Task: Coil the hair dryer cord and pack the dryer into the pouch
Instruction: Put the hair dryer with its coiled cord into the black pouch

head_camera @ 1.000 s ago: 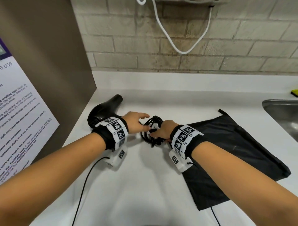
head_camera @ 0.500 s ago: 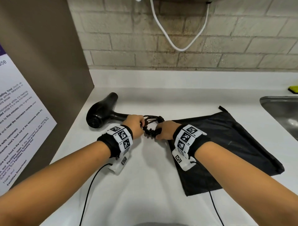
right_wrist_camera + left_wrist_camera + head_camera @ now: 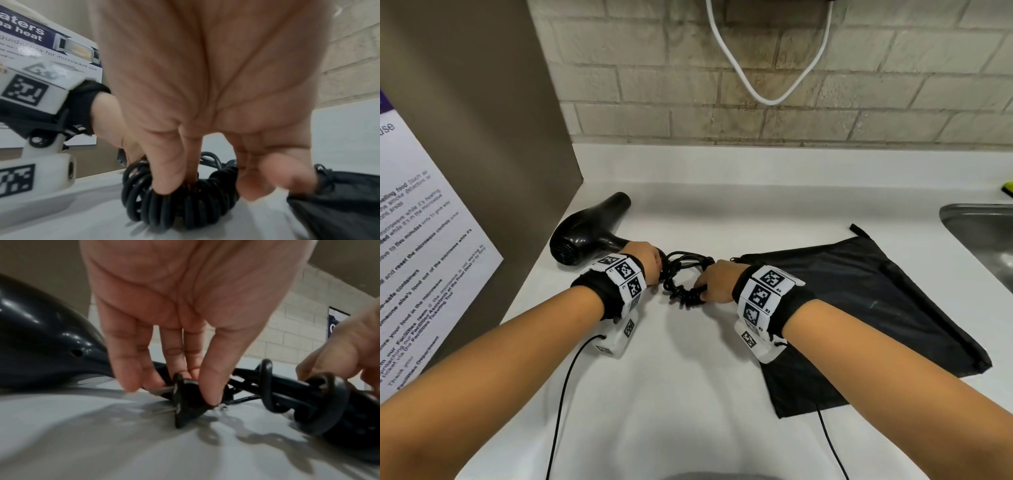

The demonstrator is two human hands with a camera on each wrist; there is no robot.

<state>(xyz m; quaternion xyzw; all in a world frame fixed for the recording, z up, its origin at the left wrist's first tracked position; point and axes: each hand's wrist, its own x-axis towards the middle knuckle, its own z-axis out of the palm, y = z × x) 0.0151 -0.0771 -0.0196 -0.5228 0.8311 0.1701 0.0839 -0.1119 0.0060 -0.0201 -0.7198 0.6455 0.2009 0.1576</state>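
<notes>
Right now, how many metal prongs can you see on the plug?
2. Both prongs stick out leftward from the plug pinched by the left hand: one upper, one lower just above the counter. A third could be hidden behind the fingers.

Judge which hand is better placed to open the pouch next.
Right hand, probably: it grips the coiled cord right beside the black pouch; the left hand pinches the plug near the hair dryer.
</notes>
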